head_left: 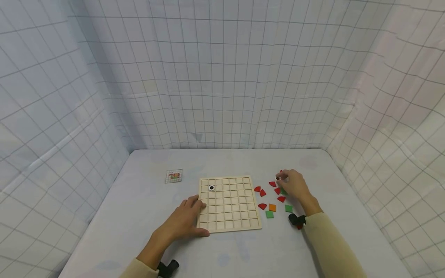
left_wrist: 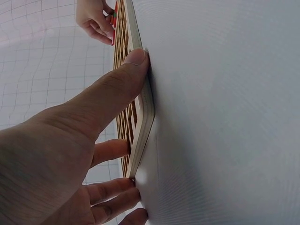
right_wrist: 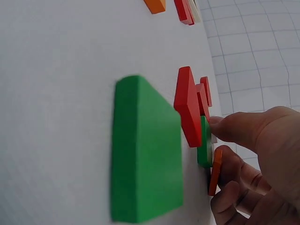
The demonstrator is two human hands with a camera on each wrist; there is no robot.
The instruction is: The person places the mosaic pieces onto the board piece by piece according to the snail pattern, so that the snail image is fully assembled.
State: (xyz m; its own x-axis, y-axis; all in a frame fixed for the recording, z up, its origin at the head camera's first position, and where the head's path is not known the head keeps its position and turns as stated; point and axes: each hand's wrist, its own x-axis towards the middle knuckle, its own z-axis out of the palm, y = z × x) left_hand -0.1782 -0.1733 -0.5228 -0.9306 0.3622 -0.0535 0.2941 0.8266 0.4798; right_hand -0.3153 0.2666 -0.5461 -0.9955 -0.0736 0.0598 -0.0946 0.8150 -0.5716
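A pale wooden grid board (head_left: pixel 230 219) lies flat, with one white disc with a black centre (head_left: pixel 211 188) in a cell near its far left. My left hand (head_left: pixel 186 217) rests at the board's near left corner; its thumb (left_wrist: pixel 117 89) lies straight along the near edge, the index finger reaches over the cells and the others are by the left edge. Right of the board, my right hand (head_left: pixel 294 184) pinches a small white disc with a black centre (head_left: pixel 277 178) between thumb and finger. Under it are a green square (right_wrist: pixel 204 145) and an orange piece (right_wrist: pixel 215 172).
Several red quarter-circle pieces (head_left: pixel 262 206) are scattered right of the board, with an orange square (head_left: pixel 272 207) and green squares (head_left: pixel 269 214) among them. A small printed picture card (head_left: pixel 174 176) lies beyond the board's left side. Gridded white cloth (head_left: pixel 229 116) surrounds the table.
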